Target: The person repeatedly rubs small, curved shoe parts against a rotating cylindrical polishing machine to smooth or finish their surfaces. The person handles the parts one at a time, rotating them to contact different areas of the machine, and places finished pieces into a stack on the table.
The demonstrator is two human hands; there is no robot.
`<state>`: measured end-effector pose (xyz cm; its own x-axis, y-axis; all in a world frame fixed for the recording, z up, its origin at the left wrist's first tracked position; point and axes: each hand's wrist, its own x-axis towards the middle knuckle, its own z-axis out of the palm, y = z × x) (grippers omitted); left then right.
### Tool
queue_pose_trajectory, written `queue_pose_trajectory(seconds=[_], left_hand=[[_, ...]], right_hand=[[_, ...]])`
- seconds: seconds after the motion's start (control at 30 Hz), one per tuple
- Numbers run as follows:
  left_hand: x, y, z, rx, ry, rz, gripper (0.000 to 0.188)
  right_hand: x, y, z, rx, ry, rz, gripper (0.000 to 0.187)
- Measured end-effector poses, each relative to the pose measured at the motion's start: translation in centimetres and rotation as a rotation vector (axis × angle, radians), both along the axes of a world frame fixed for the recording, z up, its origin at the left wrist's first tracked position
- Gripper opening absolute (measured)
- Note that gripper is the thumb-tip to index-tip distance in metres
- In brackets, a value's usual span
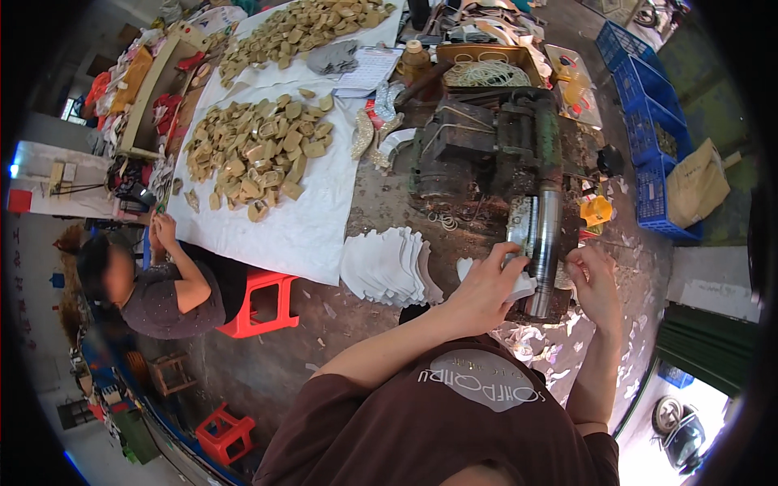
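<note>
Far L, co-worker point(180, 296) by red stool point(263, 312), hands up; can't make out what's in them. Then white sheet point(312, 247) w/ heaps of tan pcs point(263, 154), my hands well apart from those. R of that, nr me, fanned stack point(385, 267) of white pcs, me not touching it rn. Next, my L hand point(486, 283), just L of shiny cylinder point(549, 223) on the machine point(462, 154): fingers bent down & look closed on white pc point(523, 287) (maybe several), thumb side hidden. So that pc's under my L hand, right by cylinder. Pale scraps point(531, 333) below. My R hand point(596, 283) is just R of cylinder, fingers curled, thumb nr tips; can't tell if I'm gripping anything w/ it. Far R, blue crates point(640, 134). Progress: I'd say midway, 1 handful at the machine, plenty in the stack, but can't tell if stack's done or waiting
</note>
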<state>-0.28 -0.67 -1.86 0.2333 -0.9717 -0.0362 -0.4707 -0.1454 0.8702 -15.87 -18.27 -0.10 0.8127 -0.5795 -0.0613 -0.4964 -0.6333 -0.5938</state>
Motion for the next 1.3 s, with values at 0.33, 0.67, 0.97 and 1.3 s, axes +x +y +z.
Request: queue_pose_trajectory(seconds=[0.33,0.67,0.97,1.3], left_hand=[[6.9,6.2,-0.9,-0.101,-0.082,0.477,0.041],[7.4,12.9,-5.6,0.463,-0.449,-0.036,0.042],[4.3,3.5,1.7,-0.426,0.418,0.111,0.044],[0.0,0.1,3.7,-0.358,0.527,0.439,0.034]], right_hand=[[0.7,-0.2,-0.4,0.121,-0.256,-0.134,0.023],[1.5,0.3,0.1,0.096,-0.358,-0.19,0.018],[5.7,7.8,3.0,0.013,-0.502,0.11,0.023],[4.7,6.8,1.8,-0.047,-0.614,0.055,0.027]])
